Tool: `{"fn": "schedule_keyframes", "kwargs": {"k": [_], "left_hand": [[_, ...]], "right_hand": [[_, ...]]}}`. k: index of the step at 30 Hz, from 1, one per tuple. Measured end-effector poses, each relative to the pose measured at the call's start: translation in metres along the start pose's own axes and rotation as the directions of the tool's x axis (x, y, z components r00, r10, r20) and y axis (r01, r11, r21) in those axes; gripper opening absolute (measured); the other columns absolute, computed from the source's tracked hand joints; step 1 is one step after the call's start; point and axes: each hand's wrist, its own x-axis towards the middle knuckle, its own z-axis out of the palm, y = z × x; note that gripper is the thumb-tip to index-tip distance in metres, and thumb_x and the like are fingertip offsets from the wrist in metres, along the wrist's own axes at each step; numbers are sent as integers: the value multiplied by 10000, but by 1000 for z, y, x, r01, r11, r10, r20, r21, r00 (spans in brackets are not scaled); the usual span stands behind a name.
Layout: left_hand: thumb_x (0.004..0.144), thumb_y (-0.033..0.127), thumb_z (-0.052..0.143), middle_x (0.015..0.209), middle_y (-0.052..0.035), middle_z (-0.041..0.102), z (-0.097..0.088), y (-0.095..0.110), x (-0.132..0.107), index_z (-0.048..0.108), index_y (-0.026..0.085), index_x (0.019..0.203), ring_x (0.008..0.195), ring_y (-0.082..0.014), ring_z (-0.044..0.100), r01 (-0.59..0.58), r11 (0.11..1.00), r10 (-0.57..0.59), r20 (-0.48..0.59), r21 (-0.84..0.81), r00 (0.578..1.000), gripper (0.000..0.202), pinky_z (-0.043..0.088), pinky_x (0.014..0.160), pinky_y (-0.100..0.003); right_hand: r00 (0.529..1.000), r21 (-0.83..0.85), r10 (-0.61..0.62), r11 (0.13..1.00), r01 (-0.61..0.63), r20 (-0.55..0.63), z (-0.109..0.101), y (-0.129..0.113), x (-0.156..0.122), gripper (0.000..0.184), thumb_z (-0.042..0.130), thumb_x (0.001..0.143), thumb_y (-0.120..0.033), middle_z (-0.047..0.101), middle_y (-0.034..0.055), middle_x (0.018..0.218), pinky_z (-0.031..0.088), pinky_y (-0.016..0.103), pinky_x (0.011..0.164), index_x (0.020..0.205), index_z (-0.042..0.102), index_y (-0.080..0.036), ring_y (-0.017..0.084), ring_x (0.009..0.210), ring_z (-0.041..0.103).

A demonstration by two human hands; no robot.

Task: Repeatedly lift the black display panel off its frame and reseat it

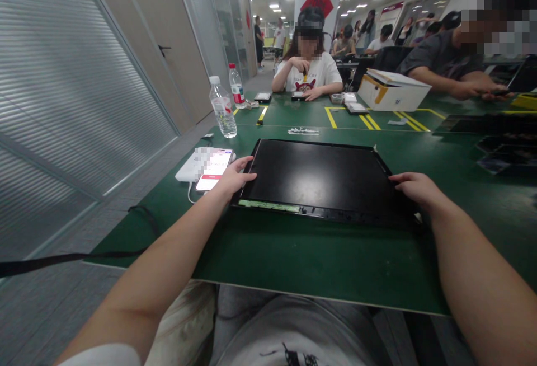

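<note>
A black flat display panel (314, 176) lies in front of me over the green table, its dark glossy face upward. Along its near edge runs a bare strip with a green circuit board (268, 206) showing at the left part. My left hand (238, 174) grips the panel's left edge, thumb on top and the other fingers partly hidden. At the right edge my right hand (415, 188) pinches the rim, thumb and fingers closed on it. Whether the panel's underside touches the table I cannot tell.
Left of the panel lie a lit phone (215, 170) and a white box (191, 165) with a cable. Behind them stand two water bottles (223, 108). Small screws or scraps (302, 131) lie beyond the panel. A white carton (392, 90) and dark stacked parts (503, 148) are at right; two people work across the table.
</note>
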Motion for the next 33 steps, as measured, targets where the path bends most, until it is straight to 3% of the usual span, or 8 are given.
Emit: {"fn": "schedule_keyframes", "kwargs": {"k": [5, 9, 12, 16, 20, 24, 28, 33], "left_hand": [[671, -51, 818, 1137, -106, 819, -1, 0, 1, 718, 206, 1371, 950, -294, 805, 128, 989, -129, -10, -69, 992, 752, 667, 783, -355], [734, -45, 772, 896, -66, 823, 0, 3, 2, 635, 197, 1502, 671, -230, 778, 219, 963, -220, 13, -159, 976, 817, 653, 637, -317], [768, -34, 751, 841, -67, 820, 1, 5, 2, 579, 173, 1558, 583, -212, 752, 251, 944, -249, 35, -216, 968, 834, 645, 593, -309], [766, 4, 804, 893, -92, 835, 2, 8, -2, 596, 155, 1536, 607, -228, 771, 273, 932, -268, 53, -238, 962, 812, 662, 616, -332], [724, -41, 826, 959, -100, 840, 2, 10, -6, 704, 150, 1400, 658, -234, 788, 259, 945, -253, 57, -198, 966, 713, 674, 651, -335], [666, -83, 838, 1119, -100, 831, -1, 7, -4, 771, 164, 1238, 766, -238, 808, 215, 956, -205, 73, -198, 976, 627, 680, 714, -332], [633, -40, 872, 1146, -137, 818, -6, -2, 4, 774, 144, 1184, 856, -286, 815, 182, 961, -166, 94, -207, 982, 589, 677, 756, -380], [609, -47, 882, 1252, -154, 788, -8, -8, 8, 778, 147, 1091, 1087, -317, 787, 116, 950, -92, 93, -291, 991, 530, 650, 933, -407]], "right_hand": [[1000, -54, 9, 998, -10, -13, -1, -4, -5, 428, 574, 836, -33, 750, 121, 1017, 450, 272, 718, 1211, 775, -76, 155, 745, 588], [1000, -65, -12, 998, 11, -23, -1, -7, -8, 415, 578, 816, -24, 756, 131, 1035, 453, 256, 749, 1173, 787, -64, 154, 790, 607], [1000, -55, -8, 998, 7, -23, -1, -6, -6, 430, 589, 765, -23, 761, 120, 980, 471, 264, 738, 1139, 794, -83, 166, 767, 624], [999, -26, -7, 1000, 7, -33, 0, -2, 0, 412, 590, 684, -17, 763, 97, 899, 520, 297, 742, 1011, 805, -145, 197, 757, 661], [998, -21, -38, 999, 37, -54, 2, 1, 4, 371, 601, 636, -5, 773, 98, 895, 552, 320, 798, 895, 804, -175, 228, 828, 707], [997, -12, -50, 999, 50, -52, 3, 4, 8, 371, 595, 635, -1, 786, 102, 915, 560, 326, 829, 890, 803, -173, 233, 850, 723], [997, -15, -69, 998, 68, -37, 6, 7, 12, 373, 605, 632, -12, 799, 99, 940, 570, 321, 842, 899, 802, -183, 232, 872, 735], [992, 0, -110, 994, 110, -56, 8, 11, 16, 333, 619, 615, -45, 798, 79, 905, 581, 324, 852, 850, 795, -202, 233, 889, 740]]}}
